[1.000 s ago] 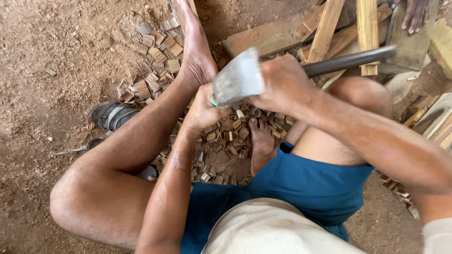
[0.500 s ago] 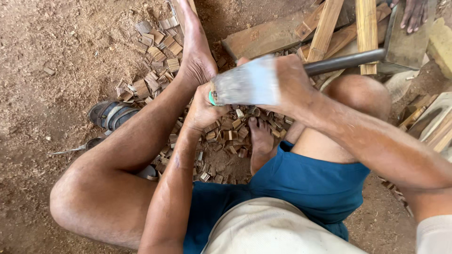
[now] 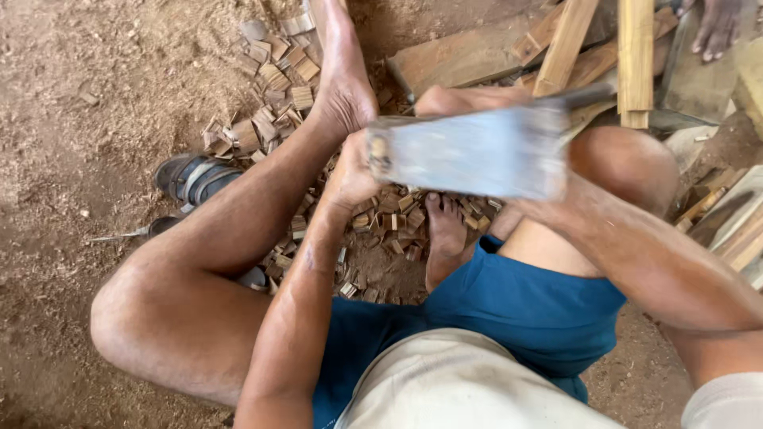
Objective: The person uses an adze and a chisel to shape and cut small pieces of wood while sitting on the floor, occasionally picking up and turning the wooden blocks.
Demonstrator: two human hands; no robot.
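I sit on the dirt with my legs bent around a heap of small cut wood chips (image 3: 393, 222). My right hand (image 3: 457, 99) grips a broad steel chopping blade (image 3: 469, 151), which is raised flat toward the camera and blurred; its dark handle (image 3: 592, 95) runs off to the right. The blade hides most of that hand. My left hand (image 3: 350, 179) is curled just below and left of the blade, down among the chips. What it holds is hidden.
More chips (image 3: 270, 71) lie by my left foot (image 3: 342, 71). Planks and sticks (image 3: 461, 59) are stacked at the top right, with another person's hand (image 3: 715, 28) on them. A dark sandal (image 3: 191, 179) and a thin metal tool (image 3: 127, 233) lie at left.
The blade has swung up and nearer to the camera, turning its flat side to me, and now covers more of my right hand. My left hand has stayed in place.
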